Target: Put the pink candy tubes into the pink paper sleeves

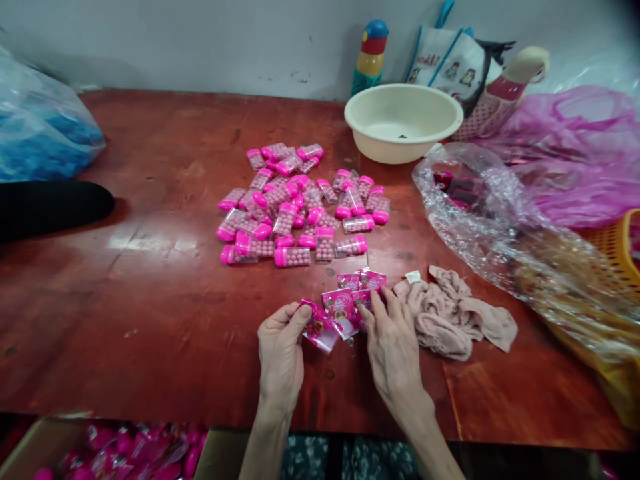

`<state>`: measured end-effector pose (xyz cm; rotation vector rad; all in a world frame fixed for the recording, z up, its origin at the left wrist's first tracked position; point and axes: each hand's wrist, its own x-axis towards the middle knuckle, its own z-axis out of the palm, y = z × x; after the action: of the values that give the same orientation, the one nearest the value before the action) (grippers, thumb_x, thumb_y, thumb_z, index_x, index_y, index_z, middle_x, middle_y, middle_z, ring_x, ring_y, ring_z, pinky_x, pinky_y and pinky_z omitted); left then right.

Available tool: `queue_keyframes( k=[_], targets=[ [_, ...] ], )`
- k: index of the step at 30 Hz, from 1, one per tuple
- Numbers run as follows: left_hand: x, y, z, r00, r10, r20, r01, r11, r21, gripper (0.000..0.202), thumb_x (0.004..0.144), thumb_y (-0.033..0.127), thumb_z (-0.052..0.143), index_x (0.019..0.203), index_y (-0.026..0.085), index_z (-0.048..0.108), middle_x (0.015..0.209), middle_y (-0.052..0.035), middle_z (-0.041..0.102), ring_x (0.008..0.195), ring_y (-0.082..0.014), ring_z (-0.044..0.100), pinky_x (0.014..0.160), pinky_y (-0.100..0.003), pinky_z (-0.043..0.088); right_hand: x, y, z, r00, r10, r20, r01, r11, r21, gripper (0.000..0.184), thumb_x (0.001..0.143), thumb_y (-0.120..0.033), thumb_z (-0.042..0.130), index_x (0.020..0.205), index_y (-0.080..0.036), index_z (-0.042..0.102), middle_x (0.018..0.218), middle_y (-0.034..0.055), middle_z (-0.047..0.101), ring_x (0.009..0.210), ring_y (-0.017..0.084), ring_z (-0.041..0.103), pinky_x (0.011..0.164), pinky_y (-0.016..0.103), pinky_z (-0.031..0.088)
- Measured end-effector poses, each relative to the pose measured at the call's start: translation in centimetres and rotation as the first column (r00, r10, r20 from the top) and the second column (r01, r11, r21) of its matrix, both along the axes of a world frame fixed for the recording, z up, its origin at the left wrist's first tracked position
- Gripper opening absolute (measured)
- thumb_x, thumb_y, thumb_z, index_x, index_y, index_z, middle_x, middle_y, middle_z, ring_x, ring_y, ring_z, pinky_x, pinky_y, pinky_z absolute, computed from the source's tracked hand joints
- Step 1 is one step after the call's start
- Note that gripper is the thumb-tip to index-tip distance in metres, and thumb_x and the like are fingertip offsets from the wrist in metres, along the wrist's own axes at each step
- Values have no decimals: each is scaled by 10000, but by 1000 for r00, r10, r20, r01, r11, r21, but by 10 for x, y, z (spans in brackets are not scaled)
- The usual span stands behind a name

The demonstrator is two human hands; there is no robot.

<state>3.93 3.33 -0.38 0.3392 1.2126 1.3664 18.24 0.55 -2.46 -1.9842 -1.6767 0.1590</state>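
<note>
My left hand (283, 353) pinches a pink printed plastic sleeve (319, 328) with a clear lower part between thumb and fingers. More of these flat sleeves (339, 305) lie in a small group just to the right. My right hand (394, 343) rests over that group with fingers stretched out, the fingertips touching the sleeves at its right side. Beyond both hands, a loose heap of small clear bottles (293, 257) with pink caps, filled with pink balls, lies on the table. Beside my right hand is a crumpled beige cloth (445, 317).
On the red-brown wooden table (165, 320) stand a cream basin (400, 157) and a colourful bottle (371, 57) at the back. Clear and pink plastic bags (590, 133) crowd the right, near a yellow basket (615, 247). A bag of blue pieces (43, 133) sits left; a box of pink items (220, 453) stands below.
</note>
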Motion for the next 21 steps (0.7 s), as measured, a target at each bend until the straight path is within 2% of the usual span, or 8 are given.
queue_keyframes(
  k=[3, 6, 8, 10, 12, 15, 18, 21],
  targets=[
    [2, -3, 1, 999, -41, -24, 43, 998, 49, 119, 572, 214, 795, 613, 157, 698, 584, 25, 660, 547, -74, 542, 564, -179, 446, -8, -6, 19, 953, 10, -304, -4, 1000, 21, 403, 934, -373, 377, 1147, -114, 602, 1122, 172, 601, 1068, 292, 521, 902, 488, 419],
    [3, -7, 2, 994, -90, -57, 95, 991, 89, 79, 614, 204, 772, 628, 165, 706, 570, 29, 645, 537, -77, 523, 545, -179, 438, -21, -6, 32, 757, 42, -652, -96, 994, -47, 301, 847, -372, 566, 1078, -191, 633, 1009, 84, 658, 904, 227, 599, 791, 363, 485],
    [3, -9, 2, 990, -108, -88, 118, 987, 108, 64, 636, 198, 760, 631, 167, 704, 556, 36, 628, 530, -76, 510, 534, -177, 430, -31, -5, 33, 648, -19, -762, -87, 991, -99, 191, 779, -338, 662, 906, -197, 680, 836, 35, 682, 768, 198, 612, 693, 300, 486],
    [3, -11, 0, 987, -101, -128, 117, 985, 123, 73, 654, 196, 750, 620, 169, 692, 549, 46, 607, 532, -70, 497, 540, -170, 426, -39, -5, 30, 593, -69, -802, -53, 991, -125, 144, 781, -323, 663, 748, -184, 679, 678, 4, 648, 646, 165, 579, 605, 258, 453],
    [3, -11, -4, 982, -71, -175, 95, 987, 133, 113, 674, 198, 739, 593, 170, 665, 547, 60, 587, 533, -59, 483, 551, -157, 421, -44, -7, 26, 593, -68, -802, -53, 991, -123, 248, 835, -339, 596, 657, -172, 640, 583, -17, 575, 552, 128, 507, 528, 230, 393],
    [2, -11, -9, 970, -26, -242, 61, 988, 139, 159, 688, 199, 732, 573, 163, 629, 556, 66, 583, 538, -51, 488, 560, -144, 421, -48, -8, 23, 696, -3, -718, -62, 996, -65, 376, 899, -343, 492, 568, -171, 536, 546, -29, 481, 510, 104, 425, 499, 224, 322],
    [1, -10, -10, 961, -21, -276, 60, 989, 134, 98, 680, 195, 740, 734, 181, 659, 611, 56, 628, 578, -73, 555, 575, -161, 448, -48, -6, 23, 768, 44, -639, -52, 999, 7, 363, 913, -303, 463, 576, -174, 509, 564, -27, 474, 541, 109, 425, 537, 227, 317],
    [-1, -9, -5, 936, 8, -353, 63, 980, 191, 196, 673, 163, 743, 836, 209, 645, 680, 51, 656, 624, -89, 597, 598, -173, 468, -46, -3, 24, 773, 61, -632, -55, 998, 29, 350, 912, -290, 460, 583, -177, 501, 561, -30, 456, 550, 113, 411, 545, 229, 303]
  ],
)
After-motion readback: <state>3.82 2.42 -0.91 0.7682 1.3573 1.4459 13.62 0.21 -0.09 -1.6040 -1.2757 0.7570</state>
